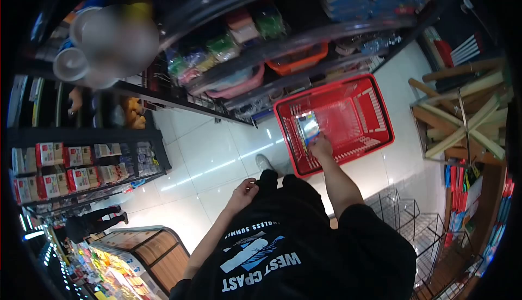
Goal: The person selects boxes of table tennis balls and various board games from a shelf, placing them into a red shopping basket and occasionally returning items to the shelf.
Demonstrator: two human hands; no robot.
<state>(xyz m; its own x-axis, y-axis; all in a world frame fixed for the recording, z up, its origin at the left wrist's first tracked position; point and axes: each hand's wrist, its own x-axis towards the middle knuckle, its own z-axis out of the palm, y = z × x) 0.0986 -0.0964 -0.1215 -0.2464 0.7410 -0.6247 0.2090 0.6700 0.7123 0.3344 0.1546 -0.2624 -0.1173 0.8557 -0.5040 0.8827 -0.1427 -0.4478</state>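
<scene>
On my feed the right hand (321, 147) is reaching down into a red plastic basket (375, 109), its grip closed around the near end of a flat packet (307, 127). The packet is a slim rectangle with a glossy film that catches the light, blue and white on its face. It lies inside the basket by the left-hand wall. Its long axis runs away from the body, with the far end pointing toward the shelves and tilted slightly left. The basket is a rectangular tub with slotted lattice walls and a thick rim, and it stands on the white tiled floor (206, 153), which is shiny with streaks of reflected light.

The left hand (244, 188) rests against the black trousers, well apart from the basket. Its grip is curled loosely shut, and I can see nothing in it. A pale shoe (264, 162) shows just beyond it.

Dark metal shelves (136, 90) carry boxed and bagged goods. To the right, round wooden handles (462, 120) lean together, and a wire rack (413, 218) stands below them. Another person's hand (75, 100) is at the shelf to the far left.
</scene>
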